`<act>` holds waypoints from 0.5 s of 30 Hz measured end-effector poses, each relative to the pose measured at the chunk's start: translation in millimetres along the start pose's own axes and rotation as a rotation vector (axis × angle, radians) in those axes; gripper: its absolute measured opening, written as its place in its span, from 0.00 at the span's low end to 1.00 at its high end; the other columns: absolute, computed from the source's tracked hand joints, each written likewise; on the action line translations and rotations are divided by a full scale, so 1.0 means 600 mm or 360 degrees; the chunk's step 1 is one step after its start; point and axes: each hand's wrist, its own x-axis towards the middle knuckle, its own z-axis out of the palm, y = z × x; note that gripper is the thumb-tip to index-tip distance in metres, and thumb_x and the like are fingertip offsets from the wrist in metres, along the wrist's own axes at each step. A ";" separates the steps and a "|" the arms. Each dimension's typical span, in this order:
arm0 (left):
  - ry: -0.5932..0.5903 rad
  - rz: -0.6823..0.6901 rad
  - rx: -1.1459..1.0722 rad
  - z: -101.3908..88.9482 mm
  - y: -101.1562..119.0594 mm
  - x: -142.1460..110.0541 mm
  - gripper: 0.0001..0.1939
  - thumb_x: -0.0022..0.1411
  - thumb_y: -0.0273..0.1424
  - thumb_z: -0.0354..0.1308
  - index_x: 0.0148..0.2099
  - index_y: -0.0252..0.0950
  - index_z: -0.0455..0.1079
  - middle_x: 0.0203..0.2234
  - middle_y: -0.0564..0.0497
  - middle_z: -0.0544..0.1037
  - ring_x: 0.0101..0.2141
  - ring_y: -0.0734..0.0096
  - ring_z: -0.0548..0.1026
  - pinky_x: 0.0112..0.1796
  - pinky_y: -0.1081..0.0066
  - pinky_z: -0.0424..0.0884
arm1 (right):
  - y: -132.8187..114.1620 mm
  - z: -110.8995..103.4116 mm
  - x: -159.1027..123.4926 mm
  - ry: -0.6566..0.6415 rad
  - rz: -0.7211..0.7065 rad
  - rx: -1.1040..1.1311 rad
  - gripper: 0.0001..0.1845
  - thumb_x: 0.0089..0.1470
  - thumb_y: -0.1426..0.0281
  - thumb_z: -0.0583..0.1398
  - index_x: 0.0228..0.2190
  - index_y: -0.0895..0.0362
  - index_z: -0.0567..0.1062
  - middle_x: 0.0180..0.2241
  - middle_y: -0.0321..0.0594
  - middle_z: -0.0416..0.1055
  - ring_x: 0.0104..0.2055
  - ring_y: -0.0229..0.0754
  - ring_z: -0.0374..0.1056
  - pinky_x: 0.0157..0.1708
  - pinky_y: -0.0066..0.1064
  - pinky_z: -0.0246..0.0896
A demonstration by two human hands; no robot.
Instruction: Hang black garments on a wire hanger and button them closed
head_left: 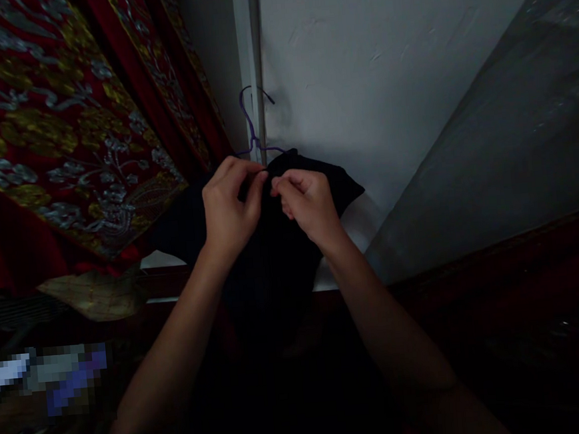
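A dark garment (pixel 267 259), almost black in this dim light, hangs on a thin purple hanger (pixel 251 123) against the wall. My left hand (pixel 230 198) pinches the garment near its neckline, just below the hanger's neck, with thumb and fingertips together. Close beside it on the right, my right hand (pixel 308 199) is curled, thumb against forefinger, at the garment's front. A small gap separates the two sets of fingertips. What exactly lies between the right fingers is too dark to make out; the garment's lower part merges into shadow.
Red cloth with gold and silver embroidery (pixel 62 128) hangs at the left. A pale vertical pipe or strip (pixel 249 39) runs down the white wall (pixel 382 56) behind the hanger. Translucent sheeting (pixel 503 126) covers the right side. A blurred, pixelated patch lies at lower left.
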 end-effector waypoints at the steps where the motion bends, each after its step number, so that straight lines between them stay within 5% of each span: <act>1: 0.0053 -0.0001 -0.0005 0.000 0.001 0.000 0.06 0.69 0.29 0.59 0.39 0.33 0.75 0.34 0.50 0.77 0.37 0.70 0.74 0.41 0.70 0.68 | 0.013 0.005 -0.002 0.0000 0.0041 -0.0051 0.15 0.58 0.69 0.59 0.20 0.57 0.72 0.15 0.29 0.61 0.18 0.31 0.56 0.21 0.25 0.46; 5: 0.0451 -0.0181 -0.0113 -0.025 -0.018 0.005 0.09 0.71 0.34 0.57 0.42 0.34 0.73 0.36 0.51 0.76 0.40 0.71 0.74 0.44 0.68 0.68 | 0.084 0.026 -0.039 -0.0082 0.0398 -0.0217 0.14 0.54 0.72 0.59 0.17 0.57 0.72 0.15 0.30 0.61 0.20 0.33 0.56 0.23 0.28 0.46; 9: 0.0935 -0.0695 -0.0394 -0.095 -0.083 -0.014 0.07 0.70 0.32 0.58 0.42 0.32 0.72 0.34 0.56 0.75 0.44 0.72 0.76 0.47 0.66 0.69 | 0.124 0.028 -0.104 -0.0158 0.0623 -0.0005 0.13 0.52 0.67 0.58 0.18 0.55 0.72 0.14 0.30 0.59 0.19 0.34 0.55 0.22 0.28 0.46; 12: 0.1139 -0.1255 -0.0882 -0.144 -0.130 -0.071 0.11 0.72 0.30 0.51 0.36 0.37 0.71 0.34 0.55 0.79 0.47 0.72 0.77 0.48 0.69 0.72 | 0.111 0.036 -0.153 -0.0302 0.0602 0.0177 0.14 0.52 0.63 0.59 0.19 0.55 0.71 0.16 0.30 0.60 0.19 0.34 0.55 0.22 0.28 0.46; 15: 0.1336 -0.1861 -0.1157 -0.150 -0.139 -0.159 0.11 0.69 0.28 0.50 0.35 0.38 0.72 0.31 0.50 0.82 0.48 0.68 0.79 0.46 0.71 0.75 | 0.086 0.056 -0.198 -0.0392 0.0611 0.0296 0.14 0.51 0.63 0.60 0.17 0.55 0.69 0.16 0.30 0.60 0.19 0.33 0.55 0.22 0.27 0.46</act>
